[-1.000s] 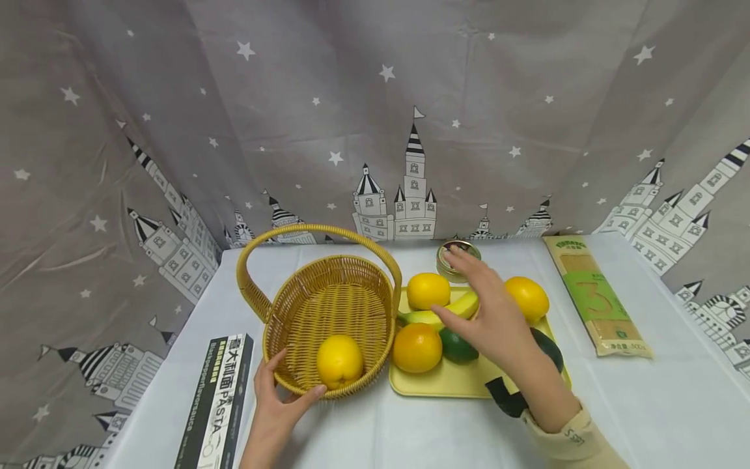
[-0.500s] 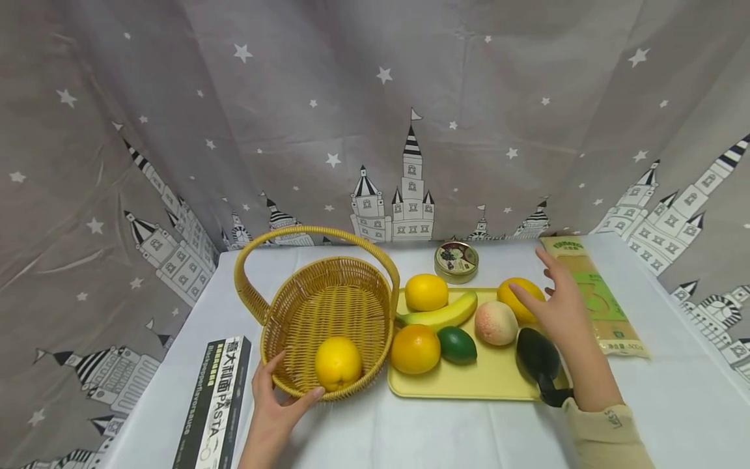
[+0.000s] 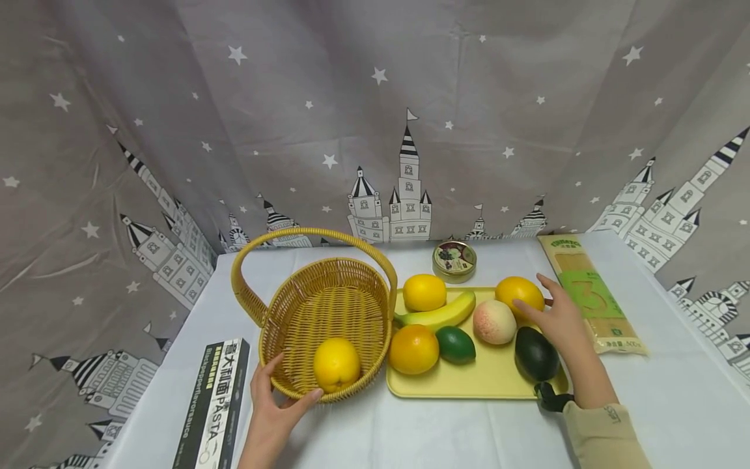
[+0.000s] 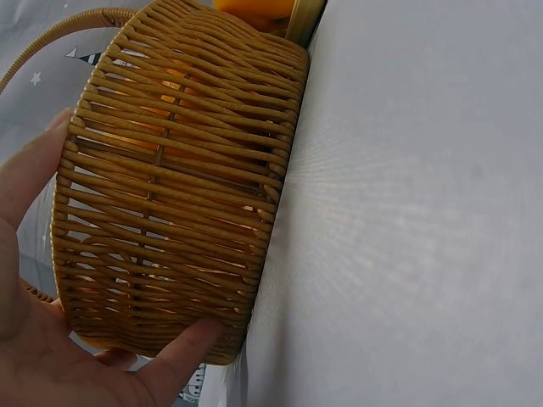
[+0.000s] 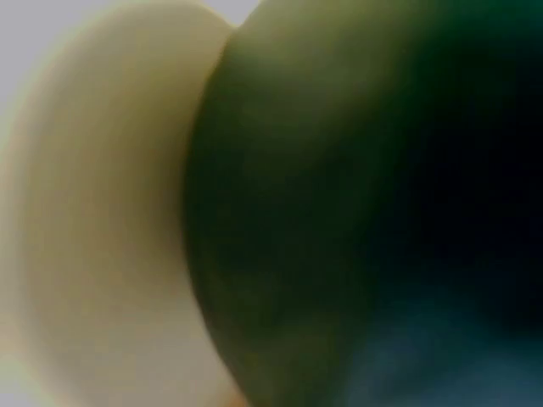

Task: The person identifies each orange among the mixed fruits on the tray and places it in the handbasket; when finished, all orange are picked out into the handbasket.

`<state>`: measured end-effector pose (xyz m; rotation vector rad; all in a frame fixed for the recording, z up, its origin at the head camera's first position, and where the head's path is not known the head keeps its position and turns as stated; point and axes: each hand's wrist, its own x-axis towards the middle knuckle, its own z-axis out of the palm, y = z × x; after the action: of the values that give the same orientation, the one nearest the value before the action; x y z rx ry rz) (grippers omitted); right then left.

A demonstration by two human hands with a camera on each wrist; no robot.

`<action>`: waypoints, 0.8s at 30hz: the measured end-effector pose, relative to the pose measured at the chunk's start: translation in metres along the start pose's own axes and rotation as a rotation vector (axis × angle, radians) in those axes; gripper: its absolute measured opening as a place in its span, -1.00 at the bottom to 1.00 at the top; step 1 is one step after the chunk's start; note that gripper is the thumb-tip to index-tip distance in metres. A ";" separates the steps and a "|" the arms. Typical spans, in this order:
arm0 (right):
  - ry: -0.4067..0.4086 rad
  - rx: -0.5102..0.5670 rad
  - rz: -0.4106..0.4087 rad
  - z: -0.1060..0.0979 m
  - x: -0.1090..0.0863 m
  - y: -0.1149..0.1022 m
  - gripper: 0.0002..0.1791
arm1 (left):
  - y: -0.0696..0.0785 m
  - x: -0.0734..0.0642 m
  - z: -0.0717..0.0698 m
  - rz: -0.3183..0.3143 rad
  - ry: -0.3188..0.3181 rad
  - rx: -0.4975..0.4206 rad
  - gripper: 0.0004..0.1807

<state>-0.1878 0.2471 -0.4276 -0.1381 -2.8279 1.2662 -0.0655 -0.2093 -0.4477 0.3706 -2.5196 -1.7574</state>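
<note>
My left hand (image 3: 274,407) grips the near left rim of a woven basket (image 3: 328,319) with a tall handle. In the left wrist view, fingers lie against the basket's wall (image 4: 170,186). A round yellow fruit (image 3: 336,363) lies inside, near the front rim. My right hand (image 3: 559,322) is at the right side of an oval orange-yellow fruit (image 3: 515,294) at the tray's back right, thumb over its near side and index finger by its far edge. Firm contact is hard to tell. A dark green avocado (image 3: 536,355) lies below this hand; a blurred dark green surface (image 5: 288,212) fills much of the right wrist view.
The yellow tray (image 3: 463,391) also bears a peach (image 3: 494,322), a banana (image 3: 442,315), a lemon (image 3: 424,292), an orange (image 3: 413,350) and a small green fruit (image 3: 456,345). Around it are a round tin (image 3: 454,260), a noodle packet (image 3: 592,296) and a pasta box (image 3: 213,404).
My right hand has moved right from above the middle of the tray, then down to the orange-yellow fruit at the back right. My left hand has stayed on the basket rim.
</note>
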 end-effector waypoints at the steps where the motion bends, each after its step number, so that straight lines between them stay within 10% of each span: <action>1: -0.012 -0.003 0.004 0.001 0.001 0.001 0.01 | 0.000 0.000 0.000 0.002 0.001 -0.001 0.04; 8: -0.097 -0.026 0.045 0.004 0.007 0.003 0.07 | 0.000 -0.001 0.000 0.029 0.001 -0.011 0.02; 24: -0.012 -0.032 0.029 0.003 0.004 -0.002 -0.01 | -0.003 -0.001 0.001 0.058 0.015 -0.026 0.00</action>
<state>-0.1918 0.2441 -0.4281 -0.1731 -2.8677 1.2309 -0.0641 -0.2095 -0.4508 0.3047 -2.4691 -1.7579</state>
